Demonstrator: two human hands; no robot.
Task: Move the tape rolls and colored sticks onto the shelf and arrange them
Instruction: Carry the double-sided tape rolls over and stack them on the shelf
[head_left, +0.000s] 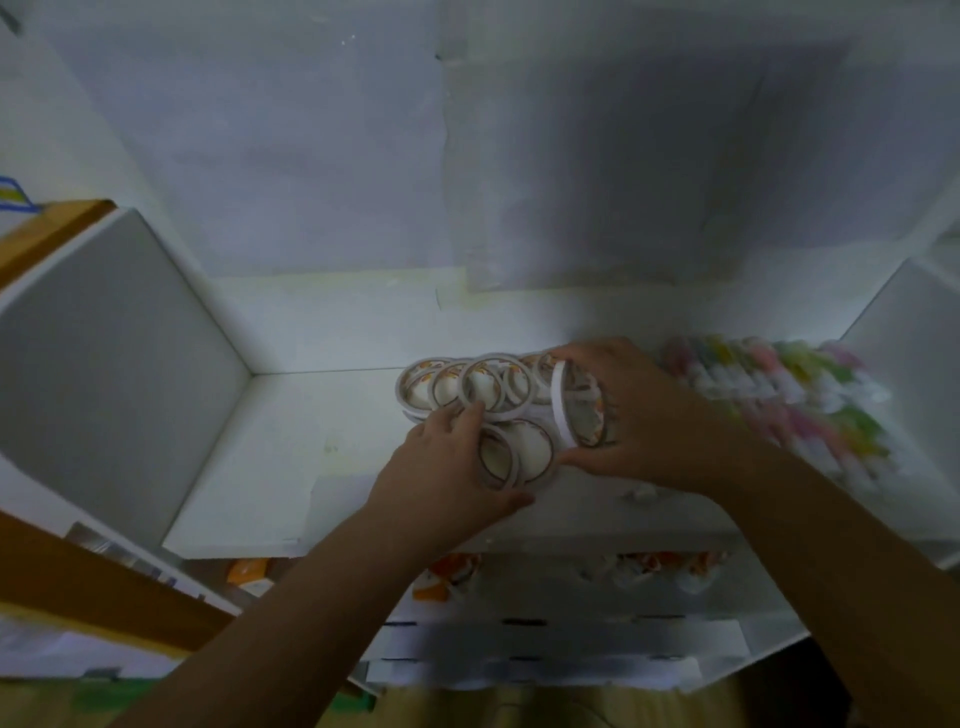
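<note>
- The thin white tape rolls with orange-printed card centres (480, 400) lie in a loose, overlapping cluster on the white shelf (291, 467), around the middle of its floor, some reaching back almost to the rear wall.
- The left hand (447, 467) comes in from the front edge; its fingers curl over the near rolls of the cluster and its thumb runs under them, so it grips those rolls.
- The right hand (639, 415) covers the cluster's right side, fingers bent round a roll tipped up on its rim (563, 410), and holds it.
- The pastel-coloured sticks (789, 405), blurred, lie in a packed bundle just beside the right hand, towards the shelf's right wall; their long axis seems to run from the back wall to the front edge.
- The rolls lie between the two hands, so either one can nudge them; the tipped roll is the right hand's to lay flat.
- Open room is on the left: bare floor stretches from the cluster to the left wall (119, 353), so I judge the rolls could be spread that way without crowding the sticks.
- The front edge is close under the left wrist; rolls pulled forward might slip off.
</note>
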